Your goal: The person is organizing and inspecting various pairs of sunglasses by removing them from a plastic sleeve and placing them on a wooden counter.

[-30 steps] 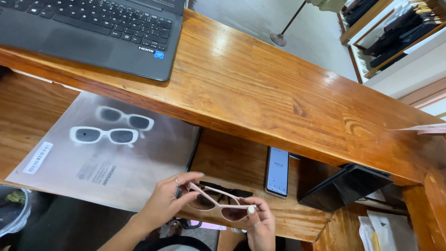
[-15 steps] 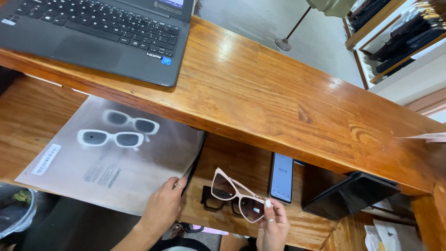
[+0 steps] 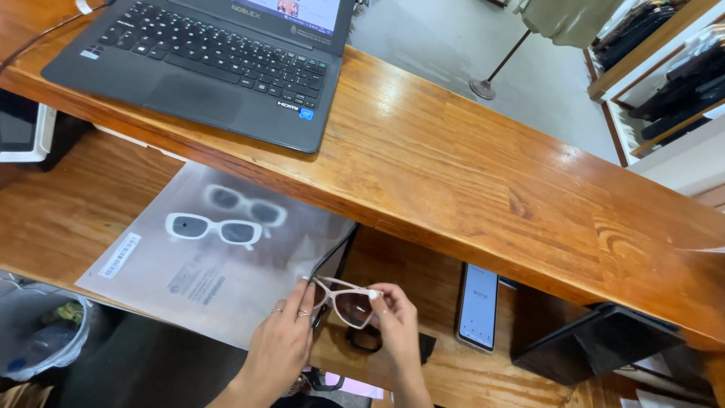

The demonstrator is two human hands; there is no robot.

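Both my hands hold a pair of pale pink cat-eye sunglasses (image 3: 349,302) with dark lenses, low over the lower wooden shelf (image 3: 423,279). My left hand (image 3: 283,340) pinches the frame's left end. My right hand (image 3: 396,329) grips the right end. Under the glasses lies a second, dark pair of glasses (image 3: 366,341), partly hidden by my fingers. A grey plastic mailer bag (image 3: 219,249) printed with two white sunglasses lies just left of my left hand.
A black laptop (image 3: 219,64) stands open on the upper wooden counter (image 3: 483,174). A phone (image 3: 478,306) with a lit screen lies on the shelf to the right, beside a black box (image 3: 596,344). A bin with a clear bag (image 3: 38,332) stands at lower left.
The pink sunglasses, held out in my right hand half a second ago, are back between both hands. My left hand has left the mailer bag and taken the frame. The camera has tilted toward the laptop.
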